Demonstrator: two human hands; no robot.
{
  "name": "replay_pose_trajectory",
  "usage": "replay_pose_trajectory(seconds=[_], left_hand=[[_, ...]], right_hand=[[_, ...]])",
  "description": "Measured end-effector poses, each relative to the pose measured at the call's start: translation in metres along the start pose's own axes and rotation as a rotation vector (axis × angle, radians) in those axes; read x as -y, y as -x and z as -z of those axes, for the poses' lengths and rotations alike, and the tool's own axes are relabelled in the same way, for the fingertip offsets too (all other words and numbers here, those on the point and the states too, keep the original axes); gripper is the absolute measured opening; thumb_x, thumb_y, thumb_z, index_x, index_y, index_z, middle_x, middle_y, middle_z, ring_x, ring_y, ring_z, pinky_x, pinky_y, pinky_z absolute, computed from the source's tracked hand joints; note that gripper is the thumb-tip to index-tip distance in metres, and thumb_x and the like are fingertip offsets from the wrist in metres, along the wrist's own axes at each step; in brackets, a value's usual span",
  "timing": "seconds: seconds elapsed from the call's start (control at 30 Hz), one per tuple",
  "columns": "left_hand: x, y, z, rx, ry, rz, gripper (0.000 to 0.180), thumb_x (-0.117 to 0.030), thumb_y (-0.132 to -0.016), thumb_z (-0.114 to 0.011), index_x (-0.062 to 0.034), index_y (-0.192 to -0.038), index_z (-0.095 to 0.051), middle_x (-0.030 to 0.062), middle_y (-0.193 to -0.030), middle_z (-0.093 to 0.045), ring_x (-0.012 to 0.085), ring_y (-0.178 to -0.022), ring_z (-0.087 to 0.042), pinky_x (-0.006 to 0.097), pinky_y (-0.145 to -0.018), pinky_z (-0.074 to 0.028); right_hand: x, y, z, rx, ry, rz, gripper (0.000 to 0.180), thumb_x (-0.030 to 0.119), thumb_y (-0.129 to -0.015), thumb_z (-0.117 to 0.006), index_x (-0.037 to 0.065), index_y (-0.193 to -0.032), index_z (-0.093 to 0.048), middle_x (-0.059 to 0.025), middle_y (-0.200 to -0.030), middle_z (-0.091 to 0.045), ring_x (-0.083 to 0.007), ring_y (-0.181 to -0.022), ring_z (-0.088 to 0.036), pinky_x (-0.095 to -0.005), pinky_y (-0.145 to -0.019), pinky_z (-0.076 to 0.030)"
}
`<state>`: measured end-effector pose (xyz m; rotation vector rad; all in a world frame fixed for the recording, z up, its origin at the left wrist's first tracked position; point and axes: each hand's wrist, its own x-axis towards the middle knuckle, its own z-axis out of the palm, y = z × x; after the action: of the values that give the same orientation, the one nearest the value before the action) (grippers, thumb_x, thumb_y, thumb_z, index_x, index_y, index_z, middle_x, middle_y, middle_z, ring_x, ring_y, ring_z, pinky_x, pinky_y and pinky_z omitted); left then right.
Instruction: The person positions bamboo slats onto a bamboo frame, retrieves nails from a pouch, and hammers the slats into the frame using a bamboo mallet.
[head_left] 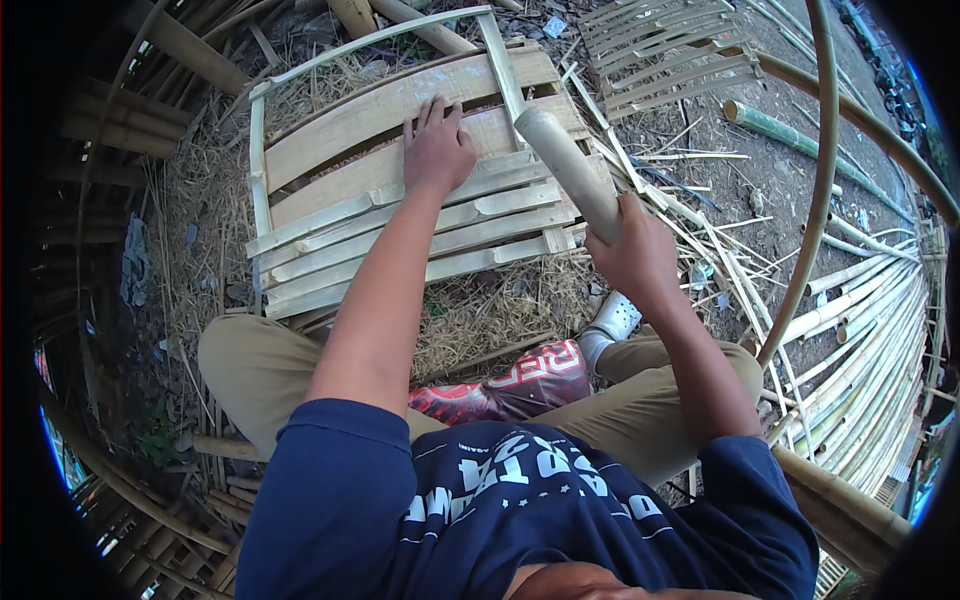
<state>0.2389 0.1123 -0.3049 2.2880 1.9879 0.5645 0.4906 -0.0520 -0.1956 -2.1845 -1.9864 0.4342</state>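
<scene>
The left hand [437,150] lies flat and spread on the bamboo panel [400,215], stiff but light. The right hand [632,250] wraps the stick [565,165], hard and probably heavy; best held low.

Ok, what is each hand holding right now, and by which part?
The right hand grips a thick bamboo stick at its lower end. The left hand holds nothing; it lies flat, palm down, on the slatted bamboo panel.

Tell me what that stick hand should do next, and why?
Probably bring the thick bamboo stick, gripped in the right hand, down onto the upright strip at the woven bamboo panel's edge. The stick is poised above it, and the left hand presses the slats flat.
</scene>
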Motion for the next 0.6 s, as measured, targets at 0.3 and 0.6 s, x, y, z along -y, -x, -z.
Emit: replay_pose_trajectory(seconds=[0.3, 0.6], left_hand=[[-0.005, -0.002, 0.004, 0.057, 0.012, 0.019, 0.053, -0.024, -0.099, -0.046, -0.0118, -0.149, -0.053, 0.0126, -0.164, -0.035, 0.0261, -0.155, -0.027, 0.048, -0.128, -0.016], [-0.007, -0.004, 0.005, 0.046, 0.013, 0.013, 0.053, -0.024, -0.098, -0.047, -0.0116, -0.149, -0.053, 0.0128, -0.163, -0.037, 0.0263, -0.154, -0.028, 0.049, -0.127, -0.017]], right_hand=[[-0.007, 0.000, 0.007, -0.013, 0.004, 0.027, 0.042, 0.031, -0.080, -0.076, 0.000, -0.103, -0.059, -0.0224, -0.084, -0.072, -0.0418, -0.080, -0.071, -0.0517, -0.072, -0.056], [0.008, 0.003, 0.019, -0.309, -0.477, -0.022, 0.042, 0.028, -0.084, -0.077, -0.005, -0.104, -0.059, -0.0252, -0.083, -0.070, -0.0444, -0.079, -0.071, -0.0496, -0.071, -0.055]])
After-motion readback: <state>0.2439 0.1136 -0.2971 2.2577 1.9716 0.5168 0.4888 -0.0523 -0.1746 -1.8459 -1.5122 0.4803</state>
